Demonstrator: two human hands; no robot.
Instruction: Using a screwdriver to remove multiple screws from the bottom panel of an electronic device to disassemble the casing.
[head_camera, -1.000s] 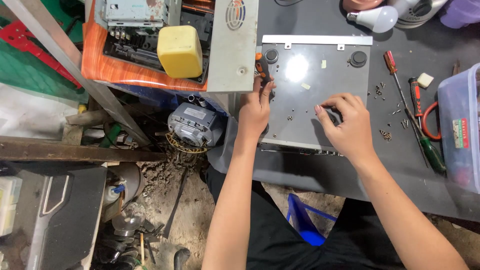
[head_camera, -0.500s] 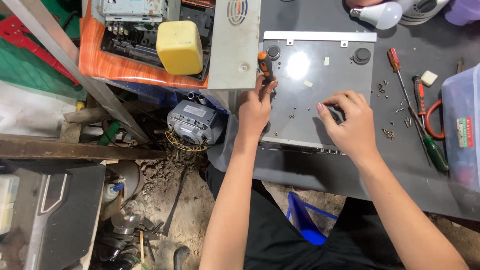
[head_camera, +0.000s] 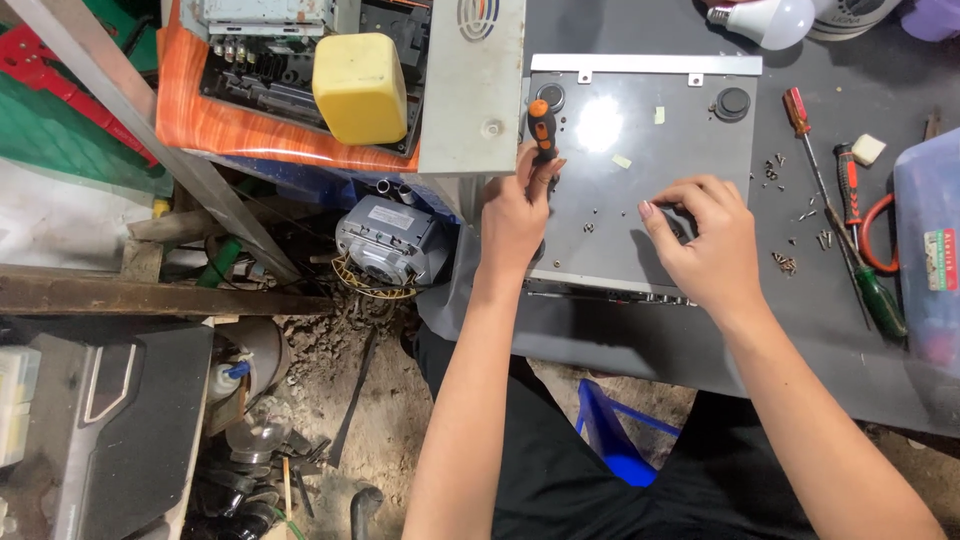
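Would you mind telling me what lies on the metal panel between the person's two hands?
In the head view, only a few tiny screws lie on the bare grey metal panel between the left hand and the right hand.

Left hand (head_camera: 512, 215): screwdriver (head_camera: 543, 125) now more upright, orange-black handle clear above the fingers. Right hand (head_camera: 705, 245): shifted slightly toward the grey panel's (head_camera: 640, 170) middle.

We see a smooth grey metal plate (head_camera: 640, 190) with a glossy glare spot, lying on a matt dark table (head_camera: 800, 330). The screwdriver (head_camera: 543, 125) has an orange-and-black plastic handle. The yellow block (head_camera: 360, 88) looks like smooth plastic.
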